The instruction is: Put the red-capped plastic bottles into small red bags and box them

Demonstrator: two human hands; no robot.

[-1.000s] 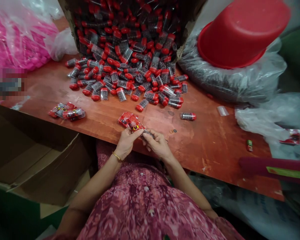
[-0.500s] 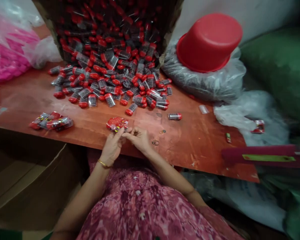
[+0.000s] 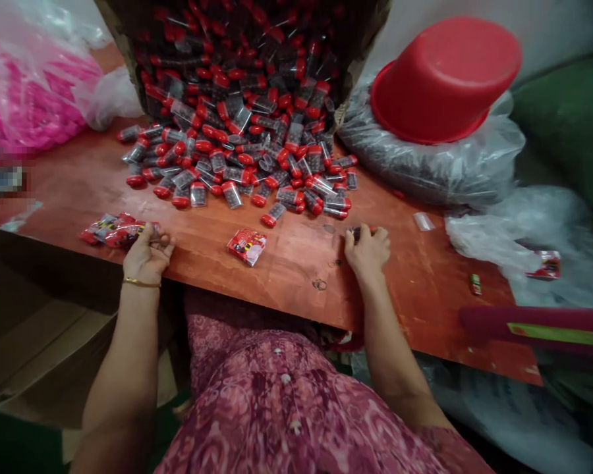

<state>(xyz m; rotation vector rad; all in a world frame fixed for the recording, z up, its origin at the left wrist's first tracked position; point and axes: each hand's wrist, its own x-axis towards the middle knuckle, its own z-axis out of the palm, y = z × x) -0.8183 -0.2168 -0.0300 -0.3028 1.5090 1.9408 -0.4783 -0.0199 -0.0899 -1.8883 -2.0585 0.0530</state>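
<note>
The left hand [image 3: 145,253] is resting at the table's [image 3: 296,260] near edge, fingers curled narrow against the heap of wrapped vials [image 3: 109,230] at its 11 o'clock; whether it is gripping one, I cannot tell. The right hand [image 3: 368,249] is closing its fingers over a lone vial [image 3: 360,230] lying at its 12 o'clock. The stack of red labels [image 3: 247,245] is lying between both hands, with the spill of red-capped vials [image 3: 247,158] at its 12 o'clock.
</note>
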